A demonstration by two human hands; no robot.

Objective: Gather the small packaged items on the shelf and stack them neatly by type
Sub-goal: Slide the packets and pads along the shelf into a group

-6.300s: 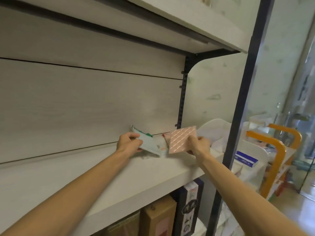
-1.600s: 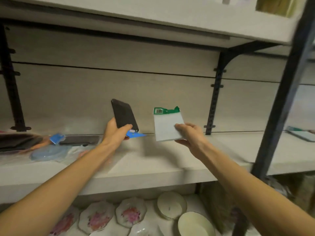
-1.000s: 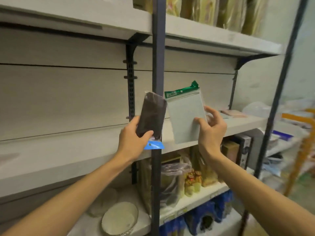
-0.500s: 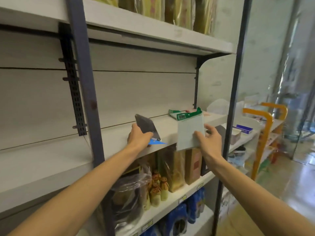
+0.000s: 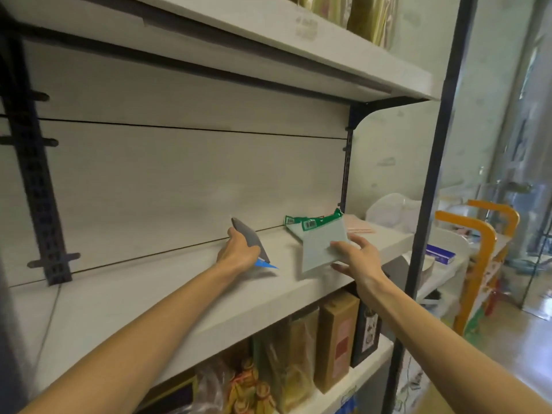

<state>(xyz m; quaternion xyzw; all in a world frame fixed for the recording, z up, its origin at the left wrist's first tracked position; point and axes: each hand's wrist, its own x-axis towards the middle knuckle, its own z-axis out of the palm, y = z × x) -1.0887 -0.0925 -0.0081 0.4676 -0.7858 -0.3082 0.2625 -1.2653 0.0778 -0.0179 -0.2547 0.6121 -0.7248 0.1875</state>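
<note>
Moved both packets along the shelf run since half a second earlier: dark one dropped lower toward the board, green-topped one swung in close to the pile at the far right.

Left to right, then. Black slotted upright (image 5: pixel 33 186) at the far left, bracketed against the pale back panel. Bare stretch of shelf board (image 5: pixel 143 297) ahead of it. Left hand (image 5: pixel 239 253) curled round a dark grey packet (image 5: pixel 250 238), thumb on the near face, fingers behind; blue tag (image 5: pixel 266 265) poking out below the hand, tip just above the board. Long axis of that packet tilted, top leaning away to the left. Right hand (image 5: pixel 357 259) pinching the lower corner of a pale packet with a green header (image 5: pixel 321 245), thumb under, fingers splayed over the face. Header end pointed up and away, toward the back corner.

Beyond it, flat on the board, a small pile of like green-headed packets (image 5: pixel 294 224), header ends toward the back panel, and just right of them a pink packet (image 5: pixel 360 228), also lying flat. Held packet overlapping the pile in view; touching or hovering above, impossible to say.

Pile lay ahead and slightly right of both hands, right hand clearly the nearer. Judged: green-headed packet about to be laid on its own kind, its long axis already roughly matching the pile's. Dark packet without a visible match on this stretch.

Lower shelf: boxes (image 5: pixel 336 339) and bagged goods.
</note>
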